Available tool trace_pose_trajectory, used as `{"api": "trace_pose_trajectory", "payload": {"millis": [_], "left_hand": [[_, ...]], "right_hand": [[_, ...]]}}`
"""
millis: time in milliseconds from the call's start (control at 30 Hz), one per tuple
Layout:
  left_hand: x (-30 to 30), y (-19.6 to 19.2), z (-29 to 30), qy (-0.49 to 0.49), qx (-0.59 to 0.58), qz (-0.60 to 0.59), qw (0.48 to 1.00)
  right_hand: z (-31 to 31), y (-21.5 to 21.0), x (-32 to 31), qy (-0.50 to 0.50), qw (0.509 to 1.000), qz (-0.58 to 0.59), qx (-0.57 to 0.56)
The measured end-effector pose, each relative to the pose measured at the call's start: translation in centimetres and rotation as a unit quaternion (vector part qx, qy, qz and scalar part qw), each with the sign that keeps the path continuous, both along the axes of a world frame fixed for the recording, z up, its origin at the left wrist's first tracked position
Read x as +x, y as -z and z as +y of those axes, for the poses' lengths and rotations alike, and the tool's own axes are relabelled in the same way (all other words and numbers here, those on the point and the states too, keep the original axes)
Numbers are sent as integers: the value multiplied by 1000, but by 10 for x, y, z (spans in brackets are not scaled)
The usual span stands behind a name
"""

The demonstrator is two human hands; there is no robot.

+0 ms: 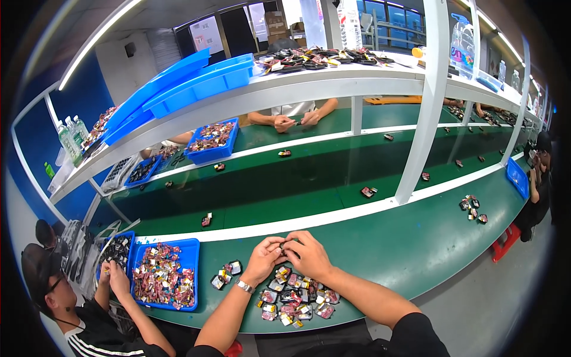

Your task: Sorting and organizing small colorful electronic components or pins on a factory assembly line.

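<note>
My left hand (263, 259), with a metal-banded watch on its wrist, and my right hand (307, 254) meet over the green work surface. Their fingers are pinched together around a small black part, mostly hidden by the fingertips. Just below the hands, close to my body, lies a pile of small black-cased electronic modules (289, 296) with reddish wires and white and yellow labels. A few similar modules (225, 274) sit left of my left forearm.
A blue bin (195, 279) of wired parts stands left, beside a seated co-worker (44, 285). Beyond a white rail (267, 227), modules (368, 191) lie spaced along a green belt (321, 205). A white shelf (380, 76) spans above, its post (423, 119) right of my hands.
</note>
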State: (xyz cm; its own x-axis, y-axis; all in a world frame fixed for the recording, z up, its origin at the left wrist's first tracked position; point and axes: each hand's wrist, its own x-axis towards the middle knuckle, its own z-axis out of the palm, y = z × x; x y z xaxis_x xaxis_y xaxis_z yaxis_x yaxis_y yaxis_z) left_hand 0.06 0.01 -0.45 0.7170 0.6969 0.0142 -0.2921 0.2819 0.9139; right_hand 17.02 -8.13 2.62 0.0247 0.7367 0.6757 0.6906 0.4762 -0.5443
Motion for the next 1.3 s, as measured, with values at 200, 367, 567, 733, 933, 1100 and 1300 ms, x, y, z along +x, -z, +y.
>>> {"api": "trace_pose_trajectory", "payload": {"millis": [200,367,567,733,933,1100,1300], "left_hand": [[1,-4,-2,-15,-9,5,1000],[0,-7,-2,-17,-12,10,1000],[4,-7,-2,-8,-19,11,1000],[3,-4,-3,-30,18,31,999],[8,-3,-5,-81,32,48,995],[11,-3,-9,-116,95,100,984],[12,-2,-11,-104,131,81,983]], "right_hand": [[0,0,-2,17,999,-42,23],[0,2,-8,29,998,-55,27],[0,5,-4,36,997,-63,13],[2,3,-6,35,997,-65,7],[6,9,1,-18,982,159,-96],[8,12,-4,-30,972,205,-112],[6,8,-4,-14,972,202,-119]]}}
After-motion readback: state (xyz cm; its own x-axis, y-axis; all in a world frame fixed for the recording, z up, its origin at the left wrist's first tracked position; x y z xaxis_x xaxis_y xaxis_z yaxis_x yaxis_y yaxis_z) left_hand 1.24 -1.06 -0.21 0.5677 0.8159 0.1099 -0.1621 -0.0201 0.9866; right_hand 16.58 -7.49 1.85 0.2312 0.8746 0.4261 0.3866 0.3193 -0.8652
